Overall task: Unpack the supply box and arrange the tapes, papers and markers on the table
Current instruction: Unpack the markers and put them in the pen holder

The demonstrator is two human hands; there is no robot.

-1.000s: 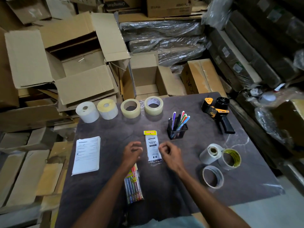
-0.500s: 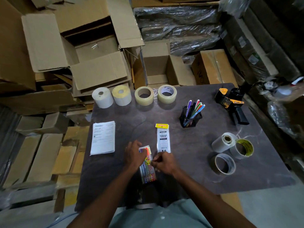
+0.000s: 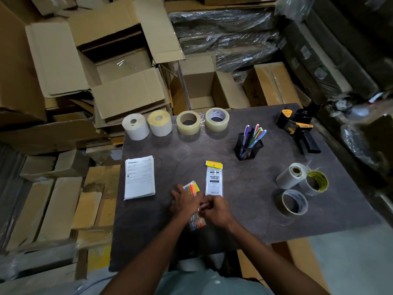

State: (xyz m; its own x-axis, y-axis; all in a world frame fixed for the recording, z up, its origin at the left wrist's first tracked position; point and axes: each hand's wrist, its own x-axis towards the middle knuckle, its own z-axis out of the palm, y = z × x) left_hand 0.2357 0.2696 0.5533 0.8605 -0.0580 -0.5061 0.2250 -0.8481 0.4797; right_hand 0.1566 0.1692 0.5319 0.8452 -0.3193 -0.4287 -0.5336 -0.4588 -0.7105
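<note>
A clear pack of coloured markers (image 3: 192, 188) lies on the dark table (image 3: 251, 213) near its front edge. My left hand (image 3: 184, 202) rests on the pack's middle, and my right hand (image 3: 215, 210) grips its right side with curled fingers. Just right of it lies a white pen packet with a yellow header (image 3: 214, 178). A stack of papers (image 3: 139, 177) sits at the left. Along the back edge stand two white label rolls (image 3: 136, 126) and two clear tape rolls (image 3: 217, 119).
A black mesh cup of pens (image 3: 248, 145) stands mid-table. A tape dispenser (image 3: 297, 128) lies at the back right. Three more rolls (image 3: 294, 202) sit at the right. An open cardboard box (image 3: 200, 86) stands behind the table, and cardboard piles surround it.
Both hands left the white packet and came onto the marker pack, which has slid up the table to lie beside the packet. The camera view shifted too.
</note>
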